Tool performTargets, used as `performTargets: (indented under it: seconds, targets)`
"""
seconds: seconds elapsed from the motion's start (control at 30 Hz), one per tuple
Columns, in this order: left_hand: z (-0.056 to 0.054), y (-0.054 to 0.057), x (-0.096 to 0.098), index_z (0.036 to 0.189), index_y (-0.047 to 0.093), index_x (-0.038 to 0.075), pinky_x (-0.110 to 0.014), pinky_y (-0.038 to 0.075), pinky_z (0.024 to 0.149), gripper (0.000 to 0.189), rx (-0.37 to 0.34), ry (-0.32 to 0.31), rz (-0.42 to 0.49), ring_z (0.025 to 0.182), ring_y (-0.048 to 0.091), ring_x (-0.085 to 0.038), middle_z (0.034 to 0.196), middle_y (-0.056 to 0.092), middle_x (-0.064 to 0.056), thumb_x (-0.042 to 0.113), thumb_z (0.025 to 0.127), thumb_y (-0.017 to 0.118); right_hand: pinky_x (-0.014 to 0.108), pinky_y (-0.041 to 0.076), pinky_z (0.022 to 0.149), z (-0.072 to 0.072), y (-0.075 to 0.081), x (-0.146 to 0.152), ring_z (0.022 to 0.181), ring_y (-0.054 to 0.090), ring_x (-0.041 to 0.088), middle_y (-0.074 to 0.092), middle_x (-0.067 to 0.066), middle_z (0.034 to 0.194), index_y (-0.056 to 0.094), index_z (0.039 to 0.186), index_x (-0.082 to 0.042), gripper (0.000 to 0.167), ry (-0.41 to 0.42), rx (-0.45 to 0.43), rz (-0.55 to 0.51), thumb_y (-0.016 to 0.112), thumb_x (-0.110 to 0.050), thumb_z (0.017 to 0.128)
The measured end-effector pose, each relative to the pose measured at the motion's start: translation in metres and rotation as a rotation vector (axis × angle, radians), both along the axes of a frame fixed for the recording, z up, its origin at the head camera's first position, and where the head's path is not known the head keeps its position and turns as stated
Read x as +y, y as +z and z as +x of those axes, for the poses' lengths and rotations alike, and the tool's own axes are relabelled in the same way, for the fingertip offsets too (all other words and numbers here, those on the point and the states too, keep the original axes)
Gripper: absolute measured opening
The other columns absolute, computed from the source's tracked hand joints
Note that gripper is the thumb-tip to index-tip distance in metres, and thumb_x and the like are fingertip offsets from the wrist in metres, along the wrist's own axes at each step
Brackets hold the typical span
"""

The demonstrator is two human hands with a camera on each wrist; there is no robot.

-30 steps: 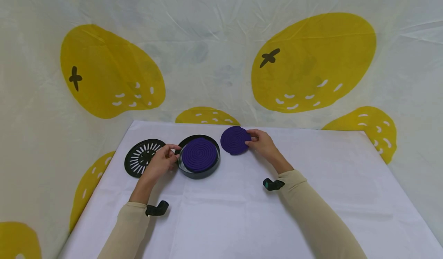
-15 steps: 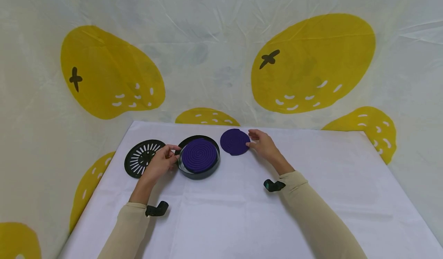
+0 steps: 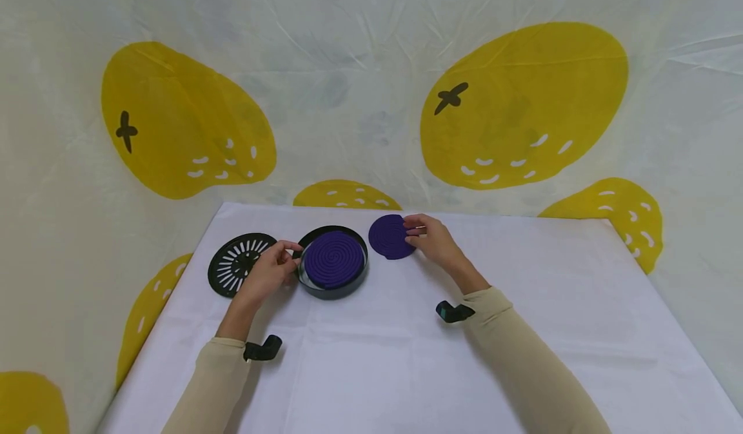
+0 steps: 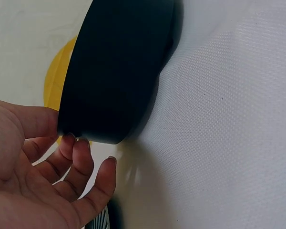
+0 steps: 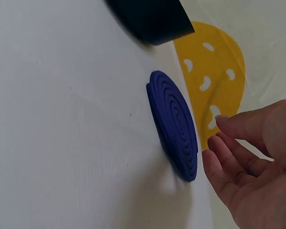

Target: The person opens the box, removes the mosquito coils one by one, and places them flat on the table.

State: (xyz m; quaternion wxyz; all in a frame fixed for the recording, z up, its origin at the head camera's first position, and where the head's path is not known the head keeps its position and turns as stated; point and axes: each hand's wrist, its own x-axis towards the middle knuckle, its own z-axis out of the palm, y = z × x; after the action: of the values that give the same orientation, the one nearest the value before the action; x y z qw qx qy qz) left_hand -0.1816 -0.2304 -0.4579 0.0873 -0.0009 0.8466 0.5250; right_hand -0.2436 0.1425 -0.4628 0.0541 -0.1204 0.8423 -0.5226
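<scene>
A round black mosquito coil tin [image 3: 332, 292] stands on the table in the head view, with a purple mosquito coil [image 3: 334, 260] in it. My left hand [image 3: 271, 273] pinches the tin's left rim; the left wrist view shows thumb and fingertips at the edge of the dark wall [image 4: 114, 71]. Right of the tin, a second purple coil [image 3: 387, 237] lies on the cloth. Over its right edge hovers my right hand [image 3: 436, 240]. In the right wrist view the fingers [image 5: 224, 162] are loosely bent and apart from the coil [image 5: 174, 124], holding nothing.
A black slotted lid [image 3: 232, 269] lies left of the tin, partly behind my left hand. White cloth [image 3: 371, 369] covers the table. Behind its far edge hangs a pale curtain [image 3: 348, 98] with yellow fruit shapes.
A second ago my right fingers held the edge of the right-hand coil; they let it go, and it lies flat. The right hand then shifts slightly left over it. The left hand stays put.
</scene>
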Motion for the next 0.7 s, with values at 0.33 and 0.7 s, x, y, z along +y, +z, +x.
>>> performTargets:
  seconds: [0.33,0.7]
  targets:
    - [-0.001,0.005,0.003,0.128,0.058,0.006,-0.03,0.045,0.061,0.034,0.037,-0.004,-0.106,0.071,0.053,-0.02,0.087,0.047,-0.007,0.004,0.095,0.064,0.037,0.055,0.094,0.006,0.012,-0.023,0.113,0.066,0.04,0.064,0.03,0.125,0.058,0.131,0.011,0.038,0.097,-0.013,-0.072,0.063,0.009,0.093]
    - [0.0,0.004,0.002,0.13,0.057,0.005,-0.029,0.045,0.062,0.039,0.056,-0.024,-0.118,0.074,0.052,-0.019,0.088,0.048,-0.007,0.0,0.092,0.063,0.028,0.055,0.089,0.014,0.022,-0.05,0.108,0.068,0.038,0.068,0.028,0.119,0.062,0.127,0.008,0.034,0.169,-0.019,-0.11,0.064,0.006,0.094]
